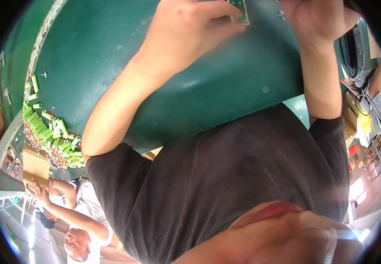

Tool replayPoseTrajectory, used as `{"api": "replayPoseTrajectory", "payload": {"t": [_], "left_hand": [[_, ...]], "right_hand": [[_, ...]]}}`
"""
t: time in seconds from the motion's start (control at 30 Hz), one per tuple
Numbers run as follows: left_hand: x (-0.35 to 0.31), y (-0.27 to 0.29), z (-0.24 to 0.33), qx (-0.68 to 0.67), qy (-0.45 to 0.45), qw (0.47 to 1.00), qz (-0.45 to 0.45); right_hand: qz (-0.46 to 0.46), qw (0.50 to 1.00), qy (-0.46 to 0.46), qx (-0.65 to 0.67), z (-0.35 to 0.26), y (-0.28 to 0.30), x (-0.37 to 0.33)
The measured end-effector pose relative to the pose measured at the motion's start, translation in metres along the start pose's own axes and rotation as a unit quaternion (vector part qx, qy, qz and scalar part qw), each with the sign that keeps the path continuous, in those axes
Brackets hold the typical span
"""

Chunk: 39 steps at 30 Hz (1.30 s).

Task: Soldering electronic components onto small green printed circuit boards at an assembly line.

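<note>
My left hand (186, 26) reaches over the green tabletop (225, 66) near the upper edge of the view. Its thumb and a finger close on a small rectangular plate (242, 14) with clear edges and little holes, green in the middle. Part of the plate is cut off by the frame. To the right, my right hand (318, 20) is raised with the palm showing and the thumb held out to the side. The rest of its fingers lie beyond the frame, so what they hold is hidden. A small metal piece (281, 16) lies beside that hand.
Many green cylinders (45, 130) with red wires are heaped at the table's left edge, near my left elbow. A small screw-like part (44, 74) lies above them. Beyond, another person holds a cardboard box (35, 165). A black object (353, 50) stands right of my right forearm.
</note>
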<state>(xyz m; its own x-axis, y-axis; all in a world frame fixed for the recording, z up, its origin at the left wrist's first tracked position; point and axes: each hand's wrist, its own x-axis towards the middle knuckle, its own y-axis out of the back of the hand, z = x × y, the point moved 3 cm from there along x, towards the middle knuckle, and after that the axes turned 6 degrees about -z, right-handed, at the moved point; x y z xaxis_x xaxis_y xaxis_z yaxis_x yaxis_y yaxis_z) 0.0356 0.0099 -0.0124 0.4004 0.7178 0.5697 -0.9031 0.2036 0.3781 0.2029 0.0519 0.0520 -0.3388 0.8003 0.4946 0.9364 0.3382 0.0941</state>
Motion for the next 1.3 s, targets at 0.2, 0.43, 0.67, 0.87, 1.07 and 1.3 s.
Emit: {"api": "replayPoseTrajectory", "payload": {"t": [0.2, 0.43, 0.67, 0.87, 1.07, 1.3], "left_hand": [[0.01, 0.002, 0.013, 0.037, 0.067, 0.996, -0.045], [0.011, 0.001, 0.011, -0.009, 0.043, 0.999, -0.016], [0.01, -0.001, 0.008, 0.179, 0.106, 0.967, -0.15], [0.01, 0.004, 0.007, -0.014, -0.022, 1.0, 0.008], [0.01, 0.005, 0.009, 0.012, -0.039, 0.999, 0.014], [0.034, 0.032, -0.002, 0.126, 0.022, 0.988, -0.089]], "right_hand": [[-0.074, 0.996, 0.033, -0.032, 0.008, 0.005, 0.006], [-0.015, 0.999, 0.002, -0.047, -0.006, -0.003, 0.002], [-0.01, 0.999, 0.0, -0.039, -0.005, -0.007, 0.005], [-0.016, 1.0, 0.006, -0.015, -0.009, -0.01, 0.005], [-0.012, 0.999, 0.015, 0.026, -0.011, -0.01, 0.004], [0.045, 0.986, -0.01, 0.158, -0.008, -0.004, -0.013]]}}
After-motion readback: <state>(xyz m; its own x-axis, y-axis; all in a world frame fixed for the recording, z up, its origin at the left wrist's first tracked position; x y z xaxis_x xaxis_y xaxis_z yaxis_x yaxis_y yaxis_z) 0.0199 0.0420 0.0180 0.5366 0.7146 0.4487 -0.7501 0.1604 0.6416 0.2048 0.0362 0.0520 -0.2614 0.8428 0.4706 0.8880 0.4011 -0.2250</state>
